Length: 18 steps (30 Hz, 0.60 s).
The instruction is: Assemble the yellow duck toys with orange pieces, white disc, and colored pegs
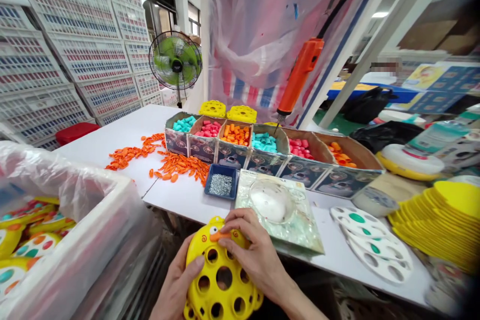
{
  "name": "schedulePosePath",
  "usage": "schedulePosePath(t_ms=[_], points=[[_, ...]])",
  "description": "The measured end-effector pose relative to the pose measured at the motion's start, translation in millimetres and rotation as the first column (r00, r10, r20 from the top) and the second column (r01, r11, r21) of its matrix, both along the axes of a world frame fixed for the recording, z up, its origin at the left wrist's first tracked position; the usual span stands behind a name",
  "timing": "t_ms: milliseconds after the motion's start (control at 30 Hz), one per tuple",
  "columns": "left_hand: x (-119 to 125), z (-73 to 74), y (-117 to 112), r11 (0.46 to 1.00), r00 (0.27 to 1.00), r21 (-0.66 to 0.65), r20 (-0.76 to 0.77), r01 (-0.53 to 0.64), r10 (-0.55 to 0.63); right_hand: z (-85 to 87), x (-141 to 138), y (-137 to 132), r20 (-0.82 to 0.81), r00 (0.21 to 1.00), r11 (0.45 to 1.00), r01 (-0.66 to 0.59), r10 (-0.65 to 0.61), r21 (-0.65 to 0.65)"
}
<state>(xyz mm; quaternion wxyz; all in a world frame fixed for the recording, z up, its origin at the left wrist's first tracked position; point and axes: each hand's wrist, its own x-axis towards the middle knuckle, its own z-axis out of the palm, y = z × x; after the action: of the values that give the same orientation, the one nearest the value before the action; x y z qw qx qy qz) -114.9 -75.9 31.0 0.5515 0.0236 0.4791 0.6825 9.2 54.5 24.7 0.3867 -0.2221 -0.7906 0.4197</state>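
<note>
In my left hand (180,272) is a yellow, duck-faced plastic shell (222,296) with several round holes, gripped by its left side with the thumb on the front. My right hand (258,242) reaches over its upper right. Its thumb and fingers pinch an orange beak (218,236) at the face, between printed eyes partly covered by the fingers. Just beyond the hands lies a flat printed box (305,230) in clear wrap. Beside it a dark blue tray (207,192) holds small metal screws (221,185). Loose orange beaks (180,166) are spread over the table.
Cardboard bins (264,162) of teal, pink and orange pieces line the table (123,125). An orange electric screwdriver (302,72) hangs above them. A plastic-lined crate (93,220) of finished-looking toys stands left. White holed discs (375,247) and stacked yellow discs (431,230) lie right.
</note>
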Motion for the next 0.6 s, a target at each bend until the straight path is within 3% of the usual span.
schedulePosePath(t_ms=[100, 200, 333, 500, 600], points=[[0.7, -0.9, -0.3, 1.000, 0.999, 0.018, -0.040, 0.012, -0.011, 2.4, 2.2, 1.4, 0.034, 0.999, 0.976, -0.023, 0.032, -0.215], [0.3, -2.3, -0.5, 0.999, 0.996, 0.025, -0.081, 0.031, -0.029, 5.1, 3.7, 3.2, 0.054, 0.996, 0.945, -0.045, 0.066, -0.323], [-0.5, -3.8, -0.5, 0.998, 0.989, 0.033, -0.142, 0.052, -0.047, 6.1, 7.2, 3.5, 0.078, 0.993, 0.948, -0.055, 0.083, -0.313], [-1.7, -5.5, -0.9, 0.996, 0.970, 0.039, -0.235, 0.080, -0.069, 4.1, 11.4, -0.1, 0.057, 0.996, 0.989, -0.057, 0.065, -0.138], [-3.4, -4.8, -1.9, 0.995, 0.960, 0.027, -0.267, 0.093, -0.082, 8.0, 11.7, -1.3, 0.041, 0.996, 0.965, -0.065, 0.078, -0.256]])
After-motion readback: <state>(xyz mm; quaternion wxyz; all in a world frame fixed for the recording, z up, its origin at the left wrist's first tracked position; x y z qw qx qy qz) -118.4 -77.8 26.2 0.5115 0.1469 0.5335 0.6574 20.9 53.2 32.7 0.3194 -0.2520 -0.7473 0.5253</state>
